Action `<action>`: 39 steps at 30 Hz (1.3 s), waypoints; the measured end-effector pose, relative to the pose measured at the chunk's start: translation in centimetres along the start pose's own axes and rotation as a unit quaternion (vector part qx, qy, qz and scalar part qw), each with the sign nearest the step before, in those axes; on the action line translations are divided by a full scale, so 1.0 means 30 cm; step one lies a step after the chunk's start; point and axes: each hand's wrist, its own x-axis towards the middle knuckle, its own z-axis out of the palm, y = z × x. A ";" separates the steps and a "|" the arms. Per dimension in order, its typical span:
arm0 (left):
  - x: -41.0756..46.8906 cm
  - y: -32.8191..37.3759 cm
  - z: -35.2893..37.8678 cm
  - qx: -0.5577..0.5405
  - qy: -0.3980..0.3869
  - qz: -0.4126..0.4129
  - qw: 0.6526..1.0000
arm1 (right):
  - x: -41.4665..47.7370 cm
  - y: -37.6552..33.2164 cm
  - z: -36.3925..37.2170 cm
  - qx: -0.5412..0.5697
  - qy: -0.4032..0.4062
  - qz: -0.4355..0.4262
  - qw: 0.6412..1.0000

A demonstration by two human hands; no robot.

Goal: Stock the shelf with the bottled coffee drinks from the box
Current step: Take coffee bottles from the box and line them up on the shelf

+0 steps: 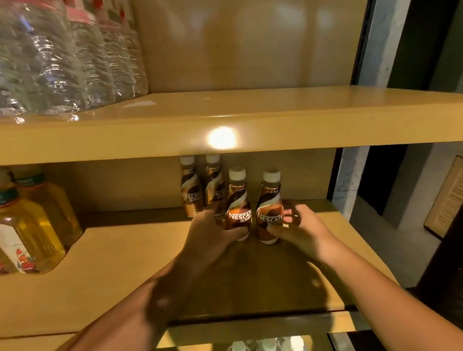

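Note:
Two brown coffee bottles with white caps stand upright on the middle wooden shelf [122, 263]. My left hand [209, 233] grips the left coffee bottle [237, 202] low on its body. My right hand [298, 228] grips the right coffee bottle [270, 205] the same way. Behind them, near the shelf's back wall, two more coffee bottles [192, 188] stand side by side. The box is out of sight.
Yellow drink bottles [30, 225] stand at the left of the same shelf. Clear water bottles [55, 56] fill the left of the upper shelf [275, 118]. Small capped bottles [268, 349] sit on the shelf below. A grey pillar [352, 173] borders the right.

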 end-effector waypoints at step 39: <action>0.194 0.021 0.127 0.067 0.103 -0.034 0.992 | 0.255 -0.009 0.054 -0.066 0.073 -0.073 0.992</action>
